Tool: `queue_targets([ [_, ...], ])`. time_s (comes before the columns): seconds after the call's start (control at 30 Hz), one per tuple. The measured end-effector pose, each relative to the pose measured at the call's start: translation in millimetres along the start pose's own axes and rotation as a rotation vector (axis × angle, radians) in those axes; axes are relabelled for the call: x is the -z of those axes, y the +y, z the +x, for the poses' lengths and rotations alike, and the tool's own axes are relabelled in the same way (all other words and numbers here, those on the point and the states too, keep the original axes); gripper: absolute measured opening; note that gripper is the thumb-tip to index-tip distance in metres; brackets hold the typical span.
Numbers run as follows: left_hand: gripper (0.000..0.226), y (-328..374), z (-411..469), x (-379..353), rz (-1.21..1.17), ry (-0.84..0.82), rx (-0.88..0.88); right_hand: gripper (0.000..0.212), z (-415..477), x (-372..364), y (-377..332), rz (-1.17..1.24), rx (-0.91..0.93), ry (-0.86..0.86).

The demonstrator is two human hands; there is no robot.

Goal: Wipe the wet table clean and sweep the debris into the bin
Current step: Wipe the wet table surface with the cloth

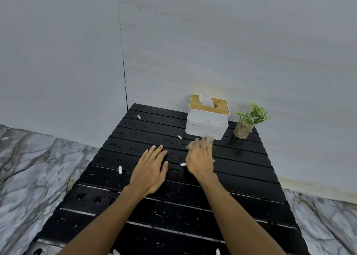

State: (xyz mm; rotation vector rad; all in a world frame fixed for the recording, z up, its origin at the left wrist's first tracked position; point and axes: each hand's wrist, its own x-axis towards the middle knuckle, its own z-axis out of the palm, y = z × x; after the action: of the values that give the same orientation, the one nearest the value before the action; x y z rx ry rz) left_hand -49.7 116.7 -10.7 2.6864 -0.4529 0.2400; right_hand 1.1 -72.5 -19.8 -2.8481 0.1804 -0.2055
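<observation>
Now both hands rest on the wet black slatted table (241,158), one of them over a tissue.

Flat and released, the left hand (149,172) lies palm-down among the water droplets, fingers straight. The right hand (200,159) presses a crumpled white tissue (209,140) onto the slats with extended fingers, just in front of the white tissue box with a wooden lid (207,119). Small white debris pieces (120,169) lie scattered over the slats, one just beside the right hand. A small green plant in a speckled pot (245,123) stands at the far right corner.
</observation>
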Motion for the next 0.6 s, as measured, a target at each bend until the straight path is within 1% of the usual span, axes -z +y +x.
queue_targets([
  [0.13,0.074,-4,1,1,0.014,0.013,0.032,0.056,9,-2,-25,0.076,0.171,-0.029],
  [0.27,0.066,-5,-2,3,-0.01,0.048,0.055,0.049,8,2,-41,0.189,0.309,-0.101],
  [0.37,0.051,-5,-7,7,-0.044,0.077,0.083,0.039,0,19,-50,0.309,0.414,-0.194],
  [0.47,0.05,-3,-12,13,-0.076,0.099,0.092,0.035,-10,26,-47,0.42,0.521,-0.299],
  [0.5,0.051,-4,-13,14,-0.083,0.099,0.091,0.036,-15,28,-43,0.464,0.53,-0.292],
  [0.53,0.052,-4,-14,15,-0.087,0.096,0.089,0.036,-18,28,-37,0.513,0.518,-0.248],
  [0.6,0.053,-5,-14,16,-0.079,0.094,0.089,0.036,-24,33,-24,0.589,0.427,-0.136],
])
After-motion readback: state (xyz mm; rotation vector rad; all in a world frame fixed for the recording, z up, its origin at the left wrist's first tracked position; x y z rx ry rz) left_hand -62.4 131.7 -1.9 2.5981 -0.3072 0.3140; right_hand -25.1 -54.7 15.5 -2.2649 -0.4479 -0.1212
